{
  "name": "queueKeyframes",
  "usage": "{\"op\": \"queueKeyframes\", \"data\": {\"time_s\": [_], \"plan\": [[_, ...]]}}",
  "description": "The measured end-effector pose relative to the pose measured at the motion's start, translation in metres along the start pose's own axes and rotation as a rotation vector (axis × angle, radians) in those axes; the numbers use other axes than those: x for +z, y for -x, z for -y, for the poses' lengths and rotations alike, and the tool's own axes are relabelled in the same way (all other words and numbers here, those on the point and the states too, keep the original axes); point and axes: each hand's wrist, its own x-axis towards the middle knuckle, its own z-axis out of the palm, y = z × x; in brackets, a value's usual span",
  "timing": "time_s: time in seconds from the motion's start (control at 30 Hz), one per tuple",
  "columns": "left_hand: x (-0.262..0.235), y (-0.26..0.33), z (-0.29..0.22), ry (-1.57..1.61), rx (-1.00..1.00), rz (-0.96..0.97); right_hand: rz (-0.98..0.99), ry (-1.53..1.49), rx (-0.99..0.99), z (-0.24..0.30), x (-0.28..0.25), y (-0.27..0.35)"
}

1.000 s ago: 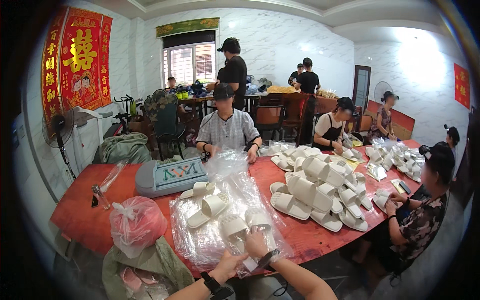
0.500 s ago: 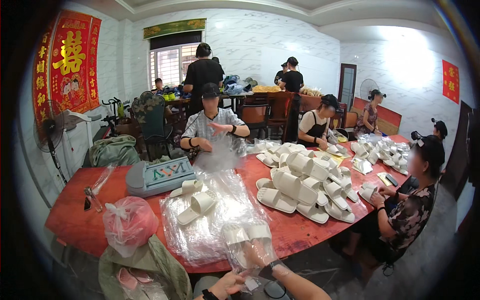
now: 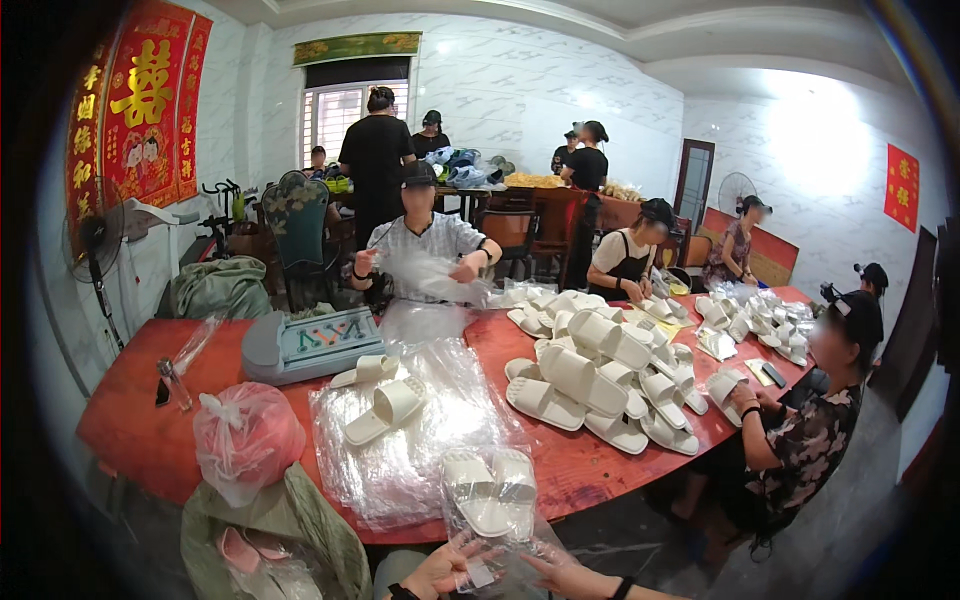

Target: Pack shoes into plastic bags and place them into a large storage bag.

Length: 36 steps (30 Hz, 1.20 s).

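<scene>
A pair of cream slippers lies side by side inside a clear plastic bag at the table's near edge. The bag's mouth faces me. My left hand pinches the left side of the mouth, close to a small white label. At the right side, my right hand has its fingers closed on the film. Beyond them lies a stack of flat clear bags, with two loose cream slippers on top.
A big pile of cream slippers covers the table's middle. To the left are a grey plastic case, a pink-filled bag and a green sack. A co-worker opposite handles clear film; another sits at right.
My right hand has drawn back from over the slippers to the right side of the bag's mouth. My left hand has shifted slightly left. The co-worker opposite has spread their hands apart with film.
</scene>
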Motion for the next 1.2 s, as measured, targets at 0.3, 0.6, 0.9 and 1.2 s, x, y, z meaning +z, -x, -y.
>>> {"op": "queueKeyframes", "data": {"time_s": [0.3, 0.6, 0.9, 1.2], "plan": [[0.014, 0.002, -0.022, 0.227, -0.116, -0.054, -0.121, 0.533, 0.099, 0.07, -0.107, 0.004], [0.035, 0.002, -0.022, 0.124, 0.009, 0.047, 0.135, -0.363, 0.508, -0.033, -0.126, -0.063], [0.034, -0.002, -0.05, 0.214, -0.088, -0.058, 0.316, -0.465, 0.57, -0.089, -0.172, -0.089], [0.041, -0.001, -0.068, 0.204, -0.069, -0.037, 0.283, -0.405, 0.44, -0.043, -0.129, -0.075]]}}
